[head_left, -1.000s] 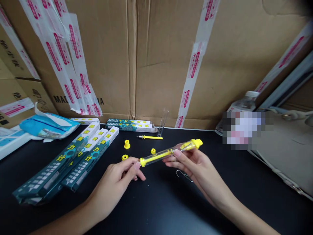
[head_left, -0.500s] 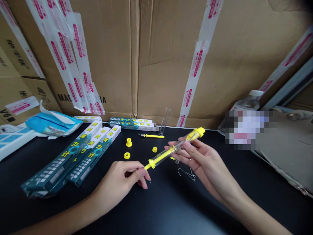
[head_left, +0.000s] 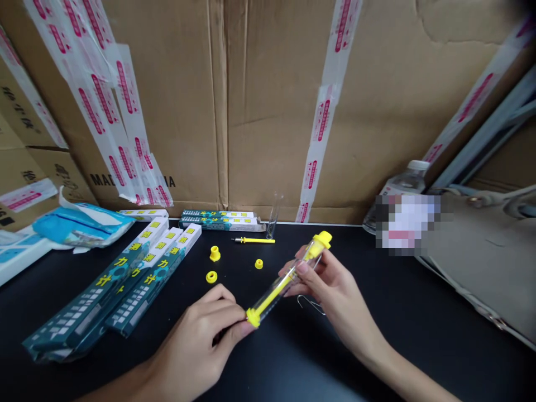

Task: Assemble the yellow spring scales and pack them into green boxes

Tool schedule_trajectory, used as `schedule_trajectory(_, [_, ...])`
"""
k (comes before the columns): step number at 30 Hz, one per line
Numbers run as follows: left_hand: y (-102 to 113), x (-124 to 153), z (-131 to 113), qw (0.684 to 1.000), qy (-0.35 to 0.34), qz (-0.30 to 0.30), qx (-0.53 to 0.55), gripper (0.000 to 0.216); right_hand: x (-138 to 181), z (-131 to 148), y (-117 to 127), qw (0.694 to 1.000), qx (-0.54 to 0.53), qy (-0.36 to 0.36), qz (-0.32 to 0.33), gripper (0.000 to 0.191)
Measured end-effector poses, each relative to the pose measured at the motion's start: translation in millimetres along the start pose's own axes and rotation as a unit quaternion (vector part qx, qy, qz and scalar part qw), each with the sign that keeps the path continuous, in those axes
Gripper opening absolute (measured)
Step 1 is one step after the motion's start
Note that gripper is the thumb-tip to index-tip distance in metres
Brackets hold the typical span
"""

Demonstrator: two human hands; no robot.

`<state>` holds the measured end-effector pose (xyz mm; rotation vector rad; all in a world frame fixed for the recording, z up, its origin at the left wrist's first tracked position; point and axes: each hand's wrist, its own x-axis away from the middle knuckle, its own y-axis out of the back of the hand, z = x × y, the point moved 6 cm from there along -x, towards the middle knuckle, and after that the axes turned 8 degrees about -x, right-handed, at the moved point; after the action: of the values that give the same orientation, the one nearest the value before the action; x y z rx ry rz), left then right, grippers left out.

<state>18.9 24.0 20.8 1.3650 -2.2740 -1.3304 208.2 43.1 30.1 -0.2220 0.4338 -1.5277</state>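
A clear tube spring scale [head_left: 274, 296] with yellow end caps and a yellow rod inside is held tilted between both hands. My left hand [head_left: 205, 335] pinches its lower yellow cap, fingertips closed around that end. Higher up, my right hand [head_left: 330, 290] wraps thumb and fingers around the tube just below the upper cap. A bent metal hook [head_left: 310, 304] lies on the table, partly behind the right hand. Beyond the hands are a yellow flanged cap [head_left: 215, 253], a yellow ring [head_left: 211, 277] and a small yellow plug [head_left: 258, 263].
Teal-and-white spring scale boxes [head_left: 154, 273] lie at left, with more boxes [head_left: 220, 220] at the back. A yellow rod with a metal tip [head_left: 255, 240] lies near an upright clear tube [head_left: 274, 215]. A bottle [head_left: 412, 178] and beige bag [head_left: 473, 251] stand right; cardboard [head_left: 268, 139] rises behind.
My left hand has moved up to the lower cap; the yellow rod end that stuck out there no longer shows. The scale is tilted more steeply, and the view has shifted slightly.
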Motion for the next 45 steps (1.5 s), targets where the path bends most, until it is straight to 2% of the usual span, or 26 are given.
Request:
schedule_trajectory(3, [-0.8, 0.4, -5.6, 1.000, -0.029, 0.001, -0.012, 0.029, 5.8, -7.8, -8.6, 0.999, -0.019, -0.039, 0.018, 0.033])
schedule_trajectory(8, [-0.5, 2.1, -1.8, 1.000, -0.018, -0.012, -0.022, 0.027, 10.0, -17.4, -14.3, 0.993, -0.036, -0.104, 0.052, 0.046])
schedule_trajectory(11, [-1.0, 1.8, 1.4, 1.000, -0.011, -0.007, -0.021, 0.028, 8.2, -19.5, -11.6, 0.990, -0.040, -0.124, 0.061, 0.041])
schedule_trajectory(13, [2.4, 0.3, 6.2, 0.999, 0.017, -0.014, -0.024, 0.032, 5.2, -16.6, -6.8, 0.990, -0.049, -0.118, 0.056, 0.034])
schedule_trajectory(17, [12.0, -3.1, 17.6, 0.995, 0.087, -0.013, -0.041, 0.033, -1.0, -3.9, 5.8, 0.995, -0.052, -0.083, 0.020, 0.034])
schedule_trajectory(21, [13.1, -5.1, 18.0, 0.993, 0.107, 0.012, -0.056, 0.037, -0.9, 2.5, 6.7, 0.994, -0.048, -0.100, 0.016, 0.033])
schedule_trajectory(27, [6.6, -5.9, 15.4, 0.985, 0.160, 0.034, 0.050, 0.030, -2.6, 8.0, 11.4, 0.995, -0.070, -0.068, 0.000, 0.031])
schedule_trajectory(30, [15.6, -7.3, 18.8, 0.984, 0.166, 0.034, 0.054, 0.031, -6.9, 10.6, 18.5, 0.996, -0.072, -0.042, -0.008, 0.027])
schedule_trajectory(33, [34.2, -16.1, 26.2, 0.984, 0.169, 0.030, 0.041, 0.035, -11.0, 13.9, 23.0, 0.997, -0.075, -0.026, -0.008, 0.026])
schedule_trajectory(35, [51.4, -31.2, 29.9, 0.989, 0.146, 0.016, -0.006, 0.037, -12.8, 16.3, 24.8, 0.997, -0.076, -0.019, -0.012, 0.028])
schedule_trajectory(37, [67.6, -54.1, 31.4, 0.990, 0.089, 0.001, -0.111, 0.037, -13.7, 18.2, 26.4, 0.997, -0.079, -0.016, -0.021, 0.030])
schedule_trajectory(39, [77.7, -80.6, 30.6, 0.956, -0.011, -0.017, -0.293, 0.034, -13.8, 20.0, 27.4, 0.996, -0.080, -0.014, -0.027, 0.031])
schedule_trajectory(42, [81.3, -116.9, 49.4, 0.936, -0.052, -0.018, -0.347, 0.034, -12.7, 23.0, 27.3, 0.997, -0.069, -0.008, -0.025, 0.035])
schedule_trajectory(45, [74.6, -140.7, 72.2, 0.926, -0.078, 0.001, -0.368, 0.039, -11.2, 24.1, 25.2, 0.998, -0.060, -0.009, -0.015, 0.040])
